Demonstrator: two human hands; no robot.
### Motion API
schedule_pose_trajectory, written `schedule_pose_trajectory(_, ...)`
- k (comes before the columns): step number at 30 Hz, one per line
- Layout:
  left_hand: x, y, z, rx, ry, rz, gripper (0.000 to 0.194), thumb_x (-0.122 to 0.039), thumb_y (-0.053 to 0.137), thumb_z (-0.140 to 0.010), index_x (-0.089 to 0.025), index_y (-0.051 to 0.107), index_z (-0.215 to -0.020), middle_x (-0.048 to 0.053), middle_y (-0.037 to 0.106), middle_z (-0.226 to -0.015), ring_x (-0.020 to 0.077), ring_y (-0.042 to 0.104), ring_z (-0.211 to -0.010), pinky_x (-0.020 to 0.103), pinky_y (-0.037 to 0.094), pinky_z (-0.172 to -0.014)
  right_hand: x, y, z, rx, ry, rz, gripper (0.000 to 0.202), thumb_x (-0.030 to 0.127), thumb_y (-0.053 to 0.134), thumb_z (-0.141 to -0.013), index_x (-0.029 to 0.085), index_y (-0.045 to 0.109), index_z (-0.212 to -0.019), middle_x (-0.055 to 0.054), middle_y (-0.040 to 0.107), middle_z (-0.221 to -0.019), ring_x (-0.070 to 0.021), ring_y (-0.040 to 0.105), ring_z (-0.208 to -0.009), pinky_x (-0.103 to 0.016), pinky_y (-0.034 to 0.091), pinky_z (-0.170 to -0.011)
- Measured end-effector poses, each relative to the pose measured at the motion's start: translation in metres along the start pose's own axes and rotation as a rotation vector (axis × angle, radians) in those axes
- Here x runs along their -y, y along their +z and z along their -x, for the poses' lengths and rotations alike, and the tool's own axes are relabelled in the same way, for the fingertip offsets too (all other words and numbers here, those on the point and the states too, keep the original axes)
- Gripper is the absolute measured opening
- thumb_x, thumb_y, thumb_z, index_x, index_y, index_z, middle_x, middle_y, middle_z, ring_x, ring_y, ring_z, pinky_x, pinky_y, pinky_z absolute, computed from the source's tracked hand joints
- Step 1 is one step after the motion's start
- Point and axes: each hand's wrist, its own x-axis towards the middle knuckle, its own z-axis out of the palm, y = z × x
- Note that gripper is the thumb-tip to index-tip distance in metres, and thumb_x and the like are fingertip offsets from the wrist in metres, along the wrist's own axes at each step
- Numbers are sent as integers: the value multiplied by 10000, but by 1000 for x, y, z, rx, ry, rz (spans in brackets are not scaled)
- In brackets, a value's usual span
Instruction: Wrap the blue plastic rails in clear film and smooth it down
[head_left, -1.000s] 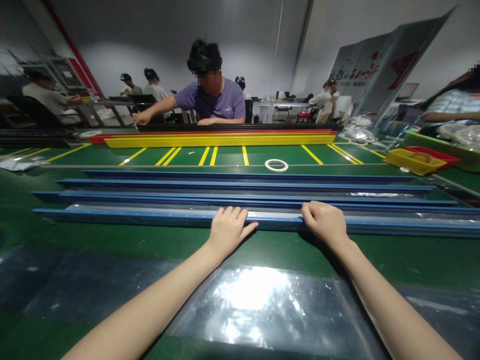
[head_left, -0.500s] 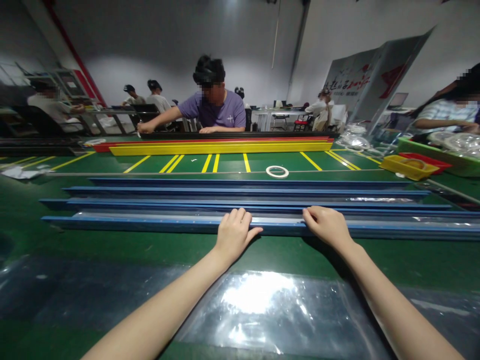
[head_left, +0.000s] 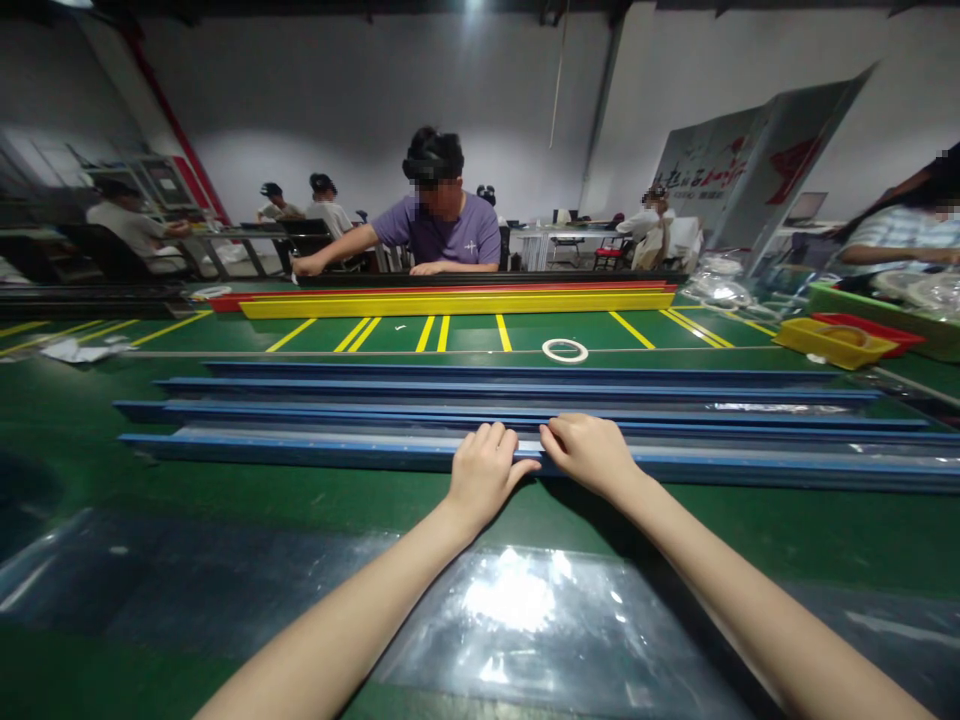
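Note:
Across the green table lies a long blue channel-shaped strip, the nearest of several, with clear film along its inside. My left hand curls its fingers over the near wall of this strip, the thumb stretched to the right along the front. Just to the right, my right hand is closed on the same wall, fingertips turned inward and mostly hidden. A short stretch of strip shows between the two hands. Between my forearms and the strip, a sheet of clear plastic film lies flat and reflects the light.
Behind the blue strips sit a white tape ring, yellow tape lines and a yellow strip with red and black ones. A co-worker in a purple shirt sits opposite. At right are a yellow tray and a green bin.
My right hand has slid left along the strip, close to my left hand, which stays at about the same spot. The view has shifted slightly.

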Motion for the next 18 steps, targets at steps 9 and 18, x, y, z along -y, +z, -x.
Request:
schedule_pose_trajectory(9,1,-1,1,3,36,4,287,-455,461,-797,-177,517,-759,39,538,-763,183,470,-732,295,347,-619,12,14,-7,-10,88,15,463,304,270,-849,190,664,-635,-65,671,-685,-143,598,-602,-231,284,-493)
schedule_pose_trajectory(18,2,0,3,-35,76,40,275,-441,461,-807,-175,532,-806,34,551,-783,179,471,-756,297,331,-658,4,14,-5,-23,113,73,477,293,263,-839,174,675,-629,-81,672,-682,-169,610,-602,-243,281,-475)
